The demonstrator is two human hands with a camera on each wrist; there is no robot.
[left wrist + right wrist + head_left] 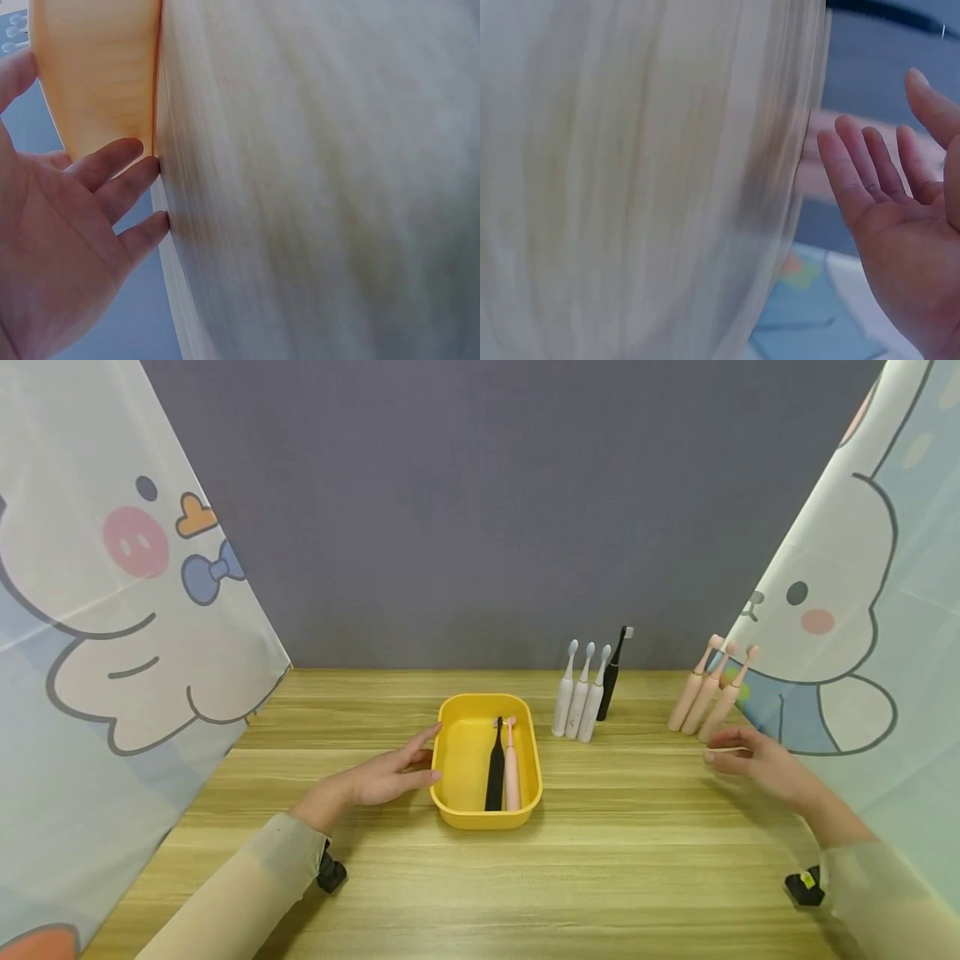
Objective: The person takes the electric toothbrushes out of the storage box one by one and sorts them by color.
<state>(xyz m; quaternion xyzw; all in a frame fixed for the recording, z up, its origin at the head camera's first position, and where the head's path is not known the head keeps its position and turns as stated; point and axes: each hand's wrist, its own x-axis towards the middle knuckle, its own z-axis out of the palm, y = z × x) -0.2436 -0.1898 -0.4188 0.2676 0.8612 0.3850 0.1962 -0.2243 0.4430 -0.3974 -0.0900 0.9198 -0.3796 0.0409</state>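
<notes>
A yellow tray [483,821] stands on the wooden table. Inside it, a black electric toothbrush [495,779] and a pink electric toothbrush [512,781] lie side by side toward the right. My left hand [381,779] is at the tray's left side, thumb and fingers spread along its rim and outer wall. In the left wrist view, the fingers of that left hand [67,240] are loosely extended by the tray wall [97,82]. Three pink electric toothbrushes [702,703] stand upright at the right. Just in front of them is my right hand [768,770], fingers relaxed, holding nothing.
Three white electric toothbrushes [577,708] stand in a row right of the tray, with another black electric toothbrush [610,689] upright behind them. A grey panel [480,518] closes off the back of the table. Printed cartoon curtains [862,627] hang at both sides.
</notes>
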